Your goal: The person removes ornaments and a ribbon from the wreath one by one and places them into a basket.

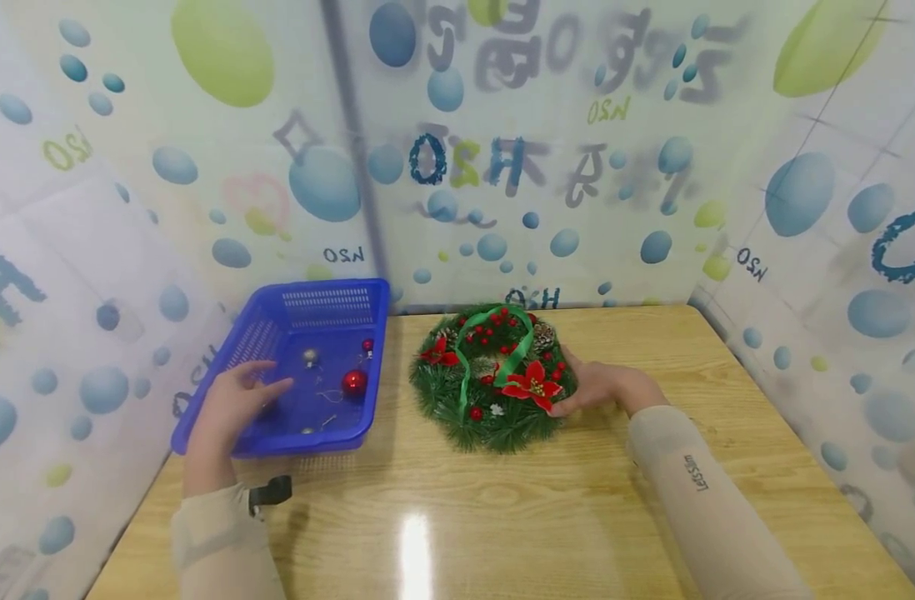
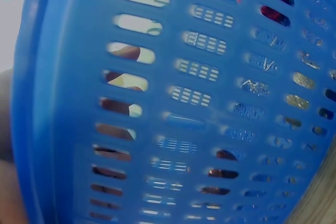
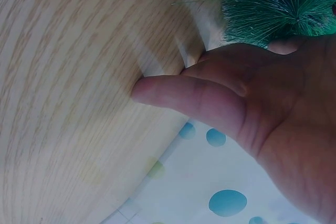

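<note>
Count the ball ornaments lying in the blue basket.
3 plainly: a large red ball right of centre, a small red one behind it, and a silver one mid-basket. The left hand may hide more.

Wooden table (image 1: 502, 508) — glossy, light grain. Bubble-print sheeting (image 1: 577, 167) encloses three sides — lettering on it blurred, possibly mirrored.

Wooden table (image 1: 502, 500) — blue basket (image 1: 270, 333) left, wreath (image 1: 495, 379) centre.
</note>
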`<state>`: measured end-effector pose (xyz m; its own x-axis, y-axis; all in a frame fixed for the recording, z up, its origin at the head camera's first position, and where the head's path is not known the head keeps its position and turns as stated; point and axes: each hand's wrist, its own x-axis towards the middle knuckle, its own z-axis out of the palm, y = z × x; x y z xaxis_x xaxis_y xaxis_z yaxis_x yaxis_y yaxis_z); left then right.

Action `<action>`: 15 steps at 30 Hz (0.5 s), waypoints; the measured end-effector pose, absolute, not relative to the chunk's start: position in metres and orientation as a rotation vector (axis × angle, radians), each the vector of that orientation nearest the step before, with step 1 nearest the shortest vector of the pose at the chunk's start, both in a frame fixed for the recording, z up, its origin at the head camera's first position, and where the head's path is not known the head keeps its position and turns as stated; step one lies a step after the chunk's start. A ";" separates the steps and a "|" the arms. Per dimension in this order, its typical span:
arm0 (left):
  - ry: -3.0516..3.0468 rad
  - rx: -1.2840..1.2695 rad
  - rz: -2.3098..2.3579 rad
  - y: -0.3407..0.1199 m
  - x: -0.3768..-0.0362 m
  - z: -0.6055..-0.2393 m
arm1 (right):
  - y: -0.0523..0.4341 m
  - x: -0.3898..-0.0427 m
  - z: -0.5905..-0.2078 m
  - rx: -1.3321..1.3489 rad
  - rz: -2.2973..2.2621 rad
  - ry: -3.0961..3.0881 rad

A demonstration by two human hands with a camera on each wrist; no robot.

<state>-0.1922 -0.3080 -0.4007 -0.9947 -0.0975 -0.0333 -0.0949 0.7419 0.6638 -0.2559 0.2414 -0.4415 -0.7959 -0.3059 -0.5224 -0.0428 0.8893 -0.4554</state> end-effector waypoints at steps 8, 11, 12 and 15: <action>-2.908 0.124 -1.157 -0.290 -0.187 -0.382 | 0.243 -0.255 -0.442 -0.251 -0.591 2.437; -2.850 0.071 -1.192 -0.273 -0.183 -0.368 | 0.241 -0.255 -0.441 -0.264 -0.596 2.439; -2.824 0.045 -1.221 -0.266 -0.181 -0.364 | 0.241 -0.255 -0.441 -0.267 -0.595 2.441; -2.752 -0.058 -1.318 -0.242 -0.179 -0.355 | 0.241 -0.256 -0.441 -0.272 -0.576 2.449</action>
<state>-0.1794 -0.2418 -0.3550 -0.9953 -0.0042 0.0969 0.0729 0.6269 0.7757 -0.2556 0.2412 -0.4405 -0.7981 -0.3195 -0.5108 -0.0584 0.8849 -0.4621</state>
